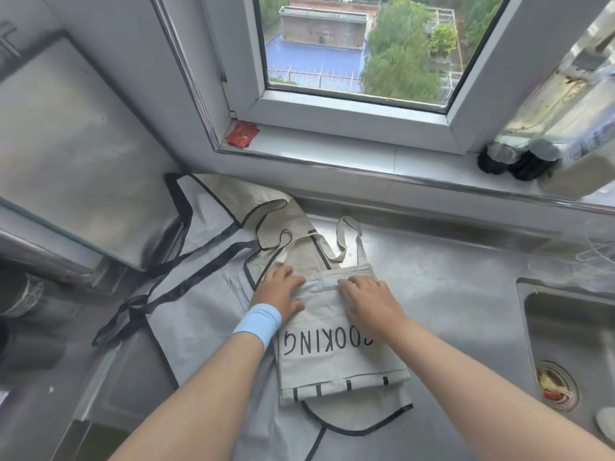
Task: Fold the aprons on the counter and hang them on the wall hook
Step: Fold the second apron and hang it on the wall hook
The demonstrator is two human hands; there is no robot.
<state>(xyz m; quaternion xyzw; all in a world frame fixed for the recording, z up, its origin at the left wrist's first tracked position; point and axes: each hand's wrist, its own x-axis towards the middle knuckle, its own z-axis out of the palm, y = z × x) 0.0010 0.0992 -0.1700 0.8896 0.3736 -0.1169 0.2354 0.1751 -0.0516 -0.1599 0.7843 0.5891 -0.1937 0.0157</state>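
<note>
On the steel counter (459,294) below the window, a pale folded apron (336,361) printed "COOKING" lay as a narrow rectangle, its lettering upside down to the camera. Its far edge was a doubled fold under both hands. Its near edge, marked with a row of short black dashes, overlapped a curved black-trimmed hem (352,430) that projected toward the person. The left hand (279,292) rested flat on the far left corner, fingers spread and extended, pressing the cloth and gripping nothing. The right hand (366,297) lay just beside it on the fold, fingers stretched forward and pressing down, likewise clasping nothing. A light blue wristband (258,322) circled the left wrist. Beyond the fingertips the apron's neck strap (349,241) looped loosely on the bare metal.

To the left, partly beneath the folded piece, a grey apron (206,294) with broad black ties was spread open, the ties trailing toward the counter's left edge. Behind it a beige apron (246,201) with thin black piping reached the back wall. Right of the folded apron's edge a stretch of counter lay bare as far as the rim of the sink (529,314), whose strainer (554,384) held scraps. A glass-fronted panel (66,144) overhung the left side. The windowsill (332,144) carried a red packet (242,135) at its left end and dark-capped bottles (519,161) lying at its right.
</note>
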